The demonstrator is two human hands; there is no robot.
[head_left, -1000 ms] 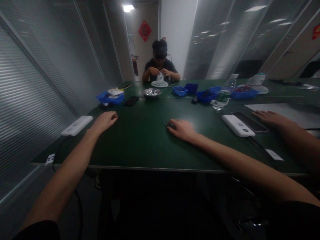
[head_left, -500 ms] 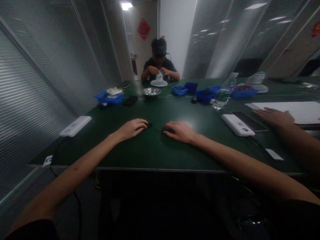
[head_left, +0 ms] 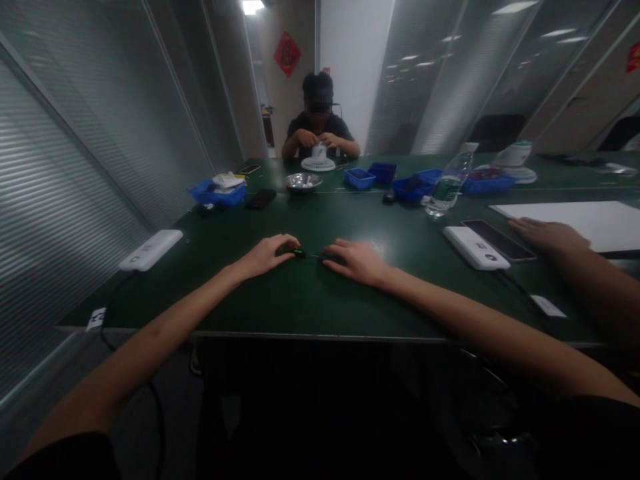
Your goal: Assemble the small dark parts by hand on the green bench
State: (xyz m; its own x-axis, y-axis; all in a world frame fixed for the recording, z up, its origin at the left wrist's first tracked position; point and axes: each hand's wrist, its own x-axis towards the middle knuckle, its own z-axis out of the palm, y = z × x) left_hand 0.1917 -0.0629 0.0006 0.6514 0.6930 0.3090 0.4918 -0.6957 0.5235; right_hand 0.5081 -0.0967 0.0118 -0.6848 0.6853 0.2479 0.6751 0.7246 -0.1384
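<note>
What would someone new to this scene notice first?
Likely the left hand and right hand, close together over the green table, a thin dark object between them. Across from them, a person handles what looks like a white fan, and a red diamond sign hangs behind.

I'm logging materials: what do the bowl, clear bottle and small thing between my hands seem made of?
Bowl: probably polished metal, silvery with reflections. Clear bottle: likely glossy plastic, transparent with highlights. Small thing: dark end, thin shaft; too small to tell material or finish.
</note>
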